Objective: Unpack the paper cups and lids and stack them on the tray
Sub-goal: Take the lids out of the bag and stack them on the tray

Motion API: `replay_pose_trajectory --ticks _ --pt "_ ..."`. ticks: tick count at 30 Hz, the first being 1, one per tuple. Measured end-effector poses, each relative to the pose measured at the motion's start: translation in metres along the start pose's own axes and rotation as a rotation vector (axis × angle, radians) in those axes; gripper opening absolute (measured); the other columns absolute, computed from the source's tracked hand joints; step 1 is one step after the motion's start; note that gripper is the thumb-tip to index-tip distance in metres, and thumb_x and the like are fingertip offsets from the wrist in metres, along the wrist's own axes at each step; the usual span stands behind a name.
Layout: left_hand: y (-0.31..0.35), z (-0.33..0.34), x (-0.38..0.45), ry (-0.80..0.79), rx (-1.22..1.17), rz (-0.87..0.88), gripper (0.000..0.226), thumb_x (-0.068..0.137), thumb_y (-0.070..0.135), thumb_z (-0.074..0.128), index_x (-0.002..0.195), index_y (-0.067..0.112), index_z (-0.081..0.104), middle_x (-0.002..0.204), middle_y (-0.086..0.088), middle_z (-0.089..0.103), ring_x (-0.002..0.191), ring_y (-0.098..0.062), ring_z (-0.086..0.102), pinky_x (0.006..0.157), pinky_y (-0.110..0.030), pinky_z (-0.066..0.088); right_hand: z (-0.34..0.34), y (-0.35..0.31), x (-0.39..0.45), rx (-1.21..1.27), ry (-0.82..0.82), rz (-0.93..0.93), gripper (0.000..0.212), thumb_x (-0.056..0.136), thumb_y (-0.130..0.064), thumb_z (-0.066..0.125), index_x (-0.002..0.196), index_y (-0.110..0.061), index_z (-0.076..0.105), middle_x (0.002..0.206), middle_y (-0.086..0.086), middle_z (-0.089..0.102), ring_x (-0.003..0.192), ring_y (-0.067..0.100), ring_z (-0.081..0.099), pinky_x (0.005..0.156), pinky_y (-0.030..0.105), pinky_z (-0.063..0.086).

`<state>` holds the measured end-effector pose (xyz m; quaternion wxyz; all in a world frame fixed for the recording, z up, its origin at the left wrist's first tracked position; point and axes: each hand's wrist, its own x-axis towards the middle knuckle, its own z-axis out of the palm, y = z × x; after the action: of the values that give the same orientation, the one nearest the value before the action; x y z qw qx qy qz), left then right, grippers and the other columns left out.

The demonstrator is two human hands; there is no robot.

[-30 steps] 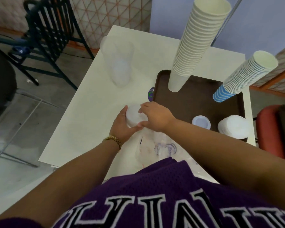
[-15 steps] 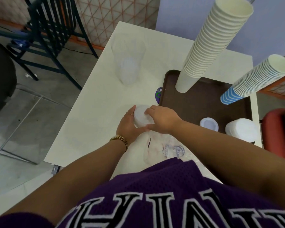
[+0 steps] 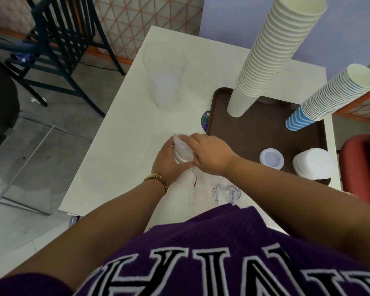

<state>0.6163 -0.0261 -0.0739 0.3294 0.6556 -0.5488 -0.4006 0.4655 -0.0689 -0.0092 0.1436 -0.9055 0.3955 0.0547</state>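
**Both hands on a sleeve of lids at the bench's near middle**

The stack of white lids point(image 3: 182, 151) sits between both hands on the bench point(image 3: 124, 150), just left of the tray's near-left corner. Most of it is hidden: the right hand point(image 3: 209, 154) curls over its top and right side, and the left hand point(image 3: 168, 162) wraps it from the left and below, so only a sliver of rims shows. Its long axis seems to lean up and away toward the far-left, though the count of lids cannot be made out. A clear printed plastic wrapper point(image 3: 214, 191) trails from under the hands toward the near edge, its lower part cut off by the purple jersey point(image 3: 222, 253).

On the brown tray point(image 3: 250, 133) stand two cup stacks. The white paper cup stack point(image 3: 282, 45) rises from the far-left corner, mouth up. The blue-striped cup stack point(image 3: 333, 97) rises from the far-right corner, mouth up. Along the tray's near edge lie one single lid point(image 3: 271, 157) and one short pile of lids point(image 3: 313, 163), partly covered by the right forearm.

A second clear bag point(image 3: 166, 82), faint and hard to read, lies near the bench's far-left edge. A purple sticker point(image 3: 205, 121) peeks from beneath the tray's left edge.
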Motion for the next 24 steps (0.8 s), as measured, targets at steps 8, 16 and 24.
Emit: replay_pose_trajectory --ticks 8,16,24 --pt "-0.002 0.000 -0.001 -0.016 0.011 0.002 0.090 0.067 0.045 0.085 0.142 0.025 0.038 0.134 0.008 0.049 0.122 -0.014 0.048 0.105 -0.035 0.045 0.006 0.009 -0.001 0.204 -0.024 0.171 0.060 0.093 -0.049 0.054 0.146 -0.027 0.035 0.146 -0.001 0.041 0.132 0.020 0.039 0.104 0.038 0.042" --pt "-0.006 0.005 0.001 0.031 -0.039 -0.008 0.067 0.063 0.047 0.085 0.120 0.037 0.051 0.116 0.016 0.059 0.108 -0.008 0.058 0.093 -0.038 0.053 0.008 0.006 0.011 0.347 -0.028 0.347 0.082 0.072 -0.059 0.075 0.138 -0.025 0.040 0.151 -0.001 0.030 0.136 0.022 0.029 0.105 0.039 0.039" --pt "-0.013 0.008 0.000 0.039 -0.006 -0.043 0.082 0.066 0.036 0.087 0.136 0.023 0.045 0.125 0.011 0.051 0.113 -0.012 0.051 0.101 -0.035 0.047 0.009 0.005 0.021 0.426 -0.068 0.383 0.096 0.070 -0.045 0.080 0.148 -0.028 0.026 0.139 0.005 0.041 0.124 0.025 0.043 0.087 0.032 0.042"
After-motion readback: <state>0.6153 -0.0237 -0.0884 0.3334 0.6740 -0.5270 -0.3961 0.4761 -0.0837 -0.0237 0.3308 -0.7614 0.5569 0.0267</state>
